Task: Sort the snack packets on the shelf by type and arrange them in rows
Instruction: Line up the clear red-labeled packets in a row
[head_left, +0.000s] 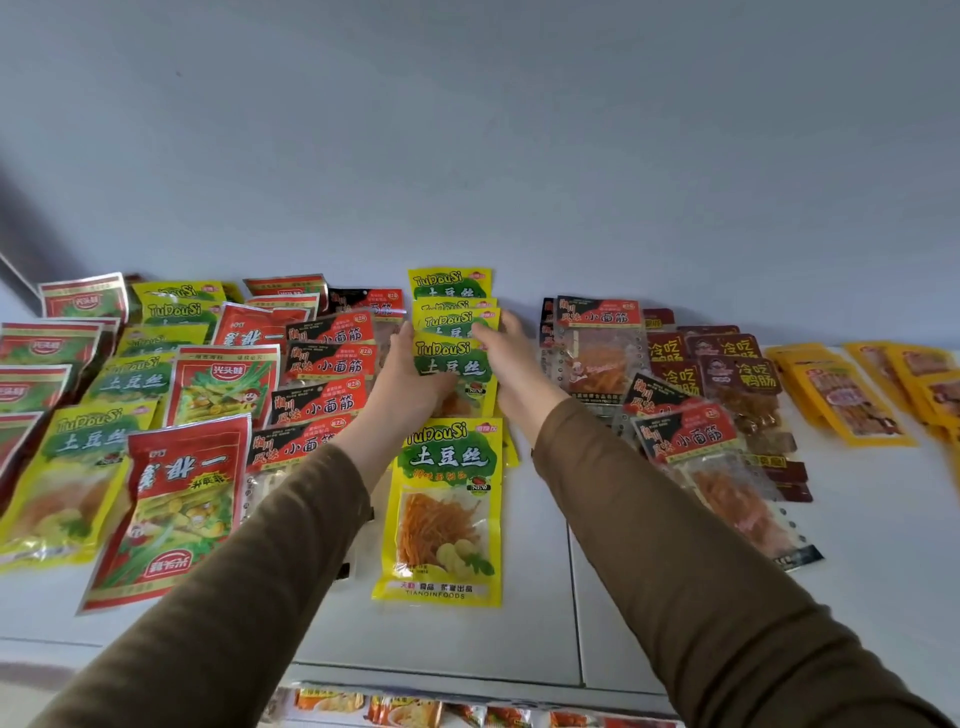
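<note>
both hands, left hand (402, 371) & right hand (506, 353), fingers curled on the side edges of a tudousi packet (449, 358), squaring the yellow-green row at 12 o'clock on the shelf (545, 597); next, i'd guess: let go, fetch stray tudousi packs (135, 382) at 9.

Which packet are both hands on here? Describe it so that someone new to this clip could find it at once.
Start from the column of yellow TuDouSi packets running up the middle of the white shelf. The held packet is second from the front, just behind the front packet. It alone sits between the left hand and right hand, each gripping a side edge.
</note>
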